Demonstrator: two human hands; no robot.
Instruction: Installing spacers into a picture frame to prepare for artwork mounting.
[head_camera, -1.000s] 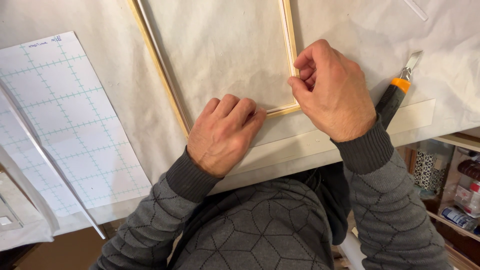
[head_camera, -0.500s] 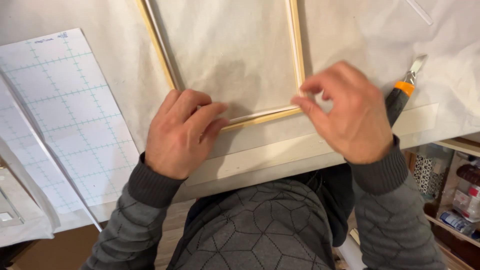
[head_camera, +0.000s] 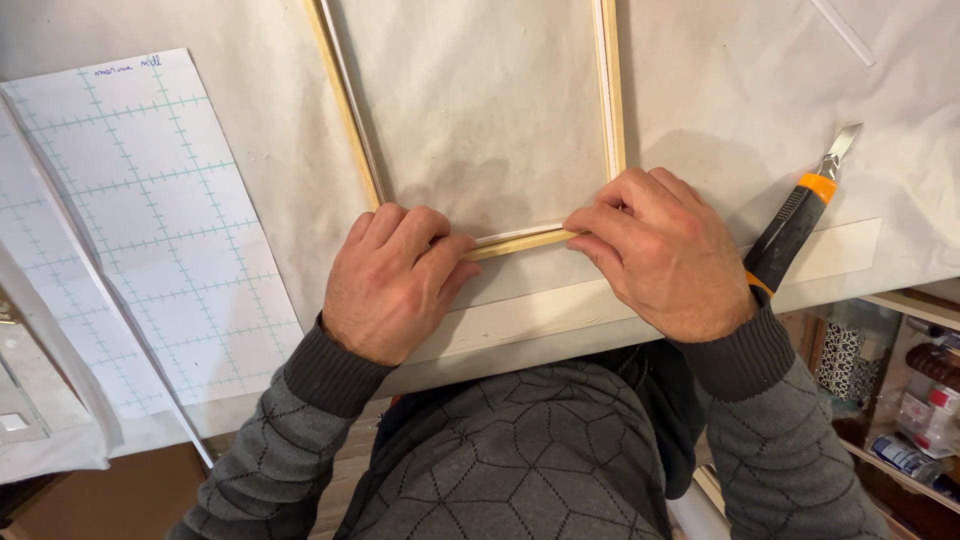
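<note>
Left hand (head_camera: 392, 282) and right hand (head_camera: 660, 252), fingers curled, both press the near rail of wooden frame (head_camera: 345, 110) on paper-covered table (head_camera: 750, 90); utility knife (head_camera: 795, 222) just right.

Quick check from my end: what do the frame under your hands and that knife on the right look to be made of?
Frame: thin strips of pale, unfinished-looking wood, a yellowish tone and matte surface; a white strip lines its inner edge, material unclear. Utility knife: black body with an orange band, probably plastic, and a grey shiny blade end that looks like metal. Both hands, left hand and right hand, press the frame's near rail.
</note>
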